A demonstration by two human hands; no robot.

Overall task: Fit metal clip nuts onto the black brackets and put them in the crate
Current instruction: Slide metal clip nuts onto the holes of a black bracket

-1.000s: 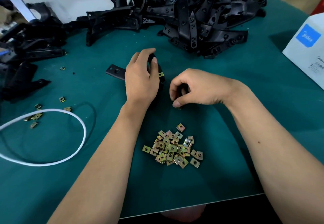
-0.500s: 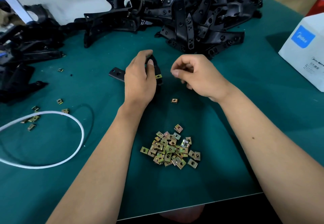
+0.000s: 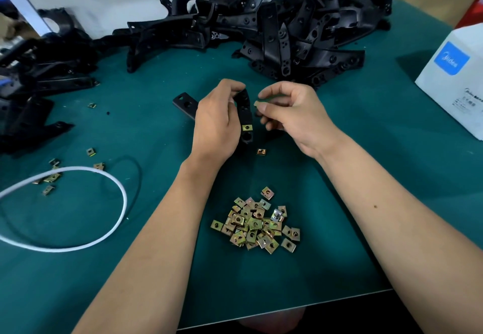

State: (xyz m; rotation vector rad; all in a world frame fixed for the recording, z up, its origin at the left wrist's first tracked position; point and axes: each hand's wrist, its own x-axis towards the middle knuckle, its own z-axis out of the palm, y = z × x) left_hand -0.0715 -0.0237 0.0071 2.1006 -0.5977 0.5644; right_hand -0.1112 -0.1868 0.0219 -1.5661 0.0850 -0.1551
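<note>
At frame centre, left hand (image 3: 217, 122) grips a black bracket (image 3: 245, 114), fingers curled over its top end, thumb side along it. Bracket stands roughly upright, lower end near the desk (image 3: 392, 177); its other arm sticks out left of the hand, flat end with a hole. One clip nut already sits on the bracket (image 3: 247, 127), low on the near face, just above a round hole.

Right hand (image 3: 290, 114) is just right of the bracket, close but apart from it, pinching a small nut (image 3: 257, 103) between thumb and index tip; other fingers curled under. Nut only partly visible, orientation unclear.

One loose nut (image 3: 261, 152) lies on the desk just below the bracket, between the two wrists. Nut pile (image 3: 257, 222) lower centre, between the forearms. A few stray nuts (image 3: 52, 177) at left, some inside the white loop (image 3: 115, 184) of cord, one more (image 3: 91, 105) further up left.

Big heap of brackets (image 3: 300, 33) across top centre to upper right, against the wall. Another dark heap (image 3: 34, 77) upper left. White box (image 3: 454, 77) with a blue logo at right edge. Desk is green; near edge runs along the bottom of frame.
</note>
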